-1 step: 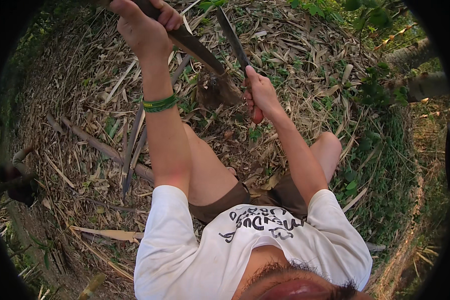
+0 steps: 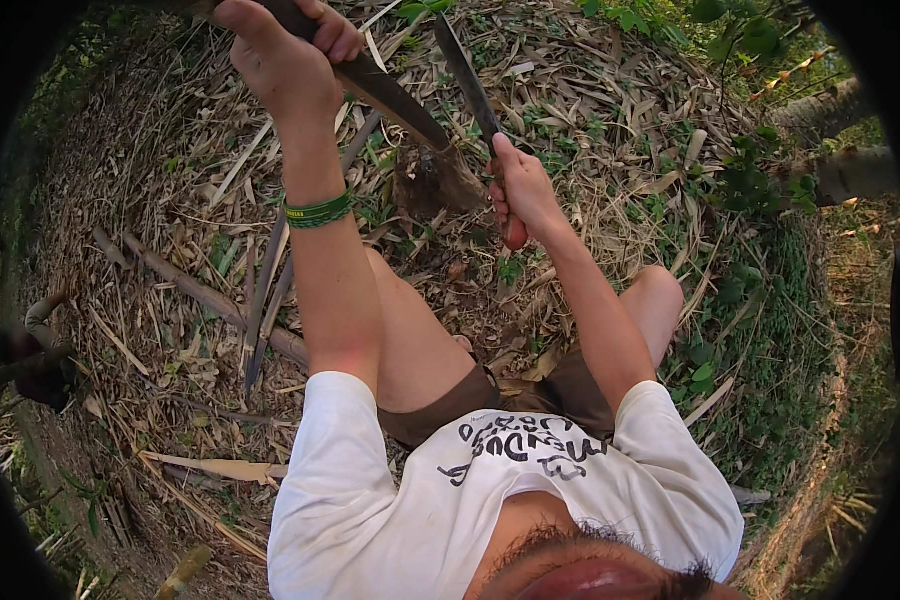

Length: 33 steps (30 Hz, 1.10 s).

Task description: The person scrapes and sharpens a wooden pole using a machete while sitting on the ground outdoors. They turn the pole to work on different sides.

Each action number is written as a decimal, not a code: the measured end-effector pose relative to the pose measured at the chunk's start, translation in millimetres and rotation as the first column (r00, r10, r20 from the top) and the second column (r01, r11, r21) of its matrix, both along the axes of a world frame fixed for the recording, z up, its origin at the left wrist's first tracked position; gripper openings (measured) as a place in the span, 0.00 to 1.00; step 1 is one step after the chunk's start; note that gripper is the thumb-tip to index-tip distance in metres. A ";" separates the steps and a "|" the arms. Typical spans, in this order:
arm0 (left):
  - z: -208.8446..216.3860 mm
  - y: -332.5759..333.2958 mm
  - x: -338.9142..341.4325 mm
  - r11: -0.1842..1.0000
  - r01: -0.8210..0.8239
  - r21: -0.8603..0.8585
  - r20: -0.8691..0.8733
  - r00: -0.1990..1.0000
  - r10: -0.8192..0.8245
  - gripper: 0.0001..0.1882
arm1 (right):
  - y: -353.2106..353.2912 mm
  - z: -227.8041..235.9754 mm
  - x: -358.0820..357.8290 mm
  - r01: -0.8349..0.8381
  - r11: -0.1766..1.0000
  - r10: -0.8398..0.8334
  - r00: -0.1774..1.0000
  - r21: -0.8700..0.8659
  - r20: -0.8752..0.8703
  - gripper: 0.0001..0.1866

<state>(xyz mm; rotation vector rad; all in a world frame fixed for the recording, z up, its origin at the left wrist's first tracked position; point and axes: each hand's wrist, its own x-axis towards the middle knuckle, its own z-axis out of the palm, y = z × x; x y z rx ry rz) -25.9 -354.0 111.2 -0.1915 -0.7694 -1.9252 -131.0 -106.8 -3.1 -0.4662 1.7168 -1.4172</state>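
Note:
At the upper left, my left hand (image 2: 295, 65) is wrapped round a dark split bamboo piece (image 2: 395, 98). The piece slants down to the right, its lower end at a short wooden stump (image 2: 435, 182); whether it touches the wood I cannot tell. Its upper part runs out of the picture. To the right of the stump, my right hand (image 2: 522, 190) grips a machete (image 2: 462, 70) by its red handle. The dark blade points up and away, leaning left, apart from the bamboo. A green band (image 2: 318, 211) circles my left wrist.
Dry bamboo leaves and low green plants cover the ground. A brown pole (image 2: 195, 288) and dark split strips (image 2: 265, 290) lie left of my legs, with a pale strip (image 2: 210, 465) nearer. Another person (image 2: 38, 350) is at the far left edge. Trunks (image 2: 850, 175) stand at right.

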 end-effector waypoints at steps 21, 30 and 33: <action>36.1 54.5 -4.0 0.906 -0.335 -0.258 0.274 0.874 0.401 0.34 | 25.2 12.6 -2.6 0.060 0.987 -0.077 0.991 -0.150 -0.111 0.29; 24.3 42.9 1.5 0.879 -0.294 -0.376 0.295 0.861 0.414 0.45 | 13.6 -114.0 26.6 0.041 0.980 0.023 0.950 0.196 -0.313 0.29; 28.6 45.5 -1.7 0.858 -0.331 -0.392 0.284 0.844 0.455 0.45 | 27.2 -133.2 19.3 0.053 0.980 -0.052 0.999 0.194 -0.009 0.28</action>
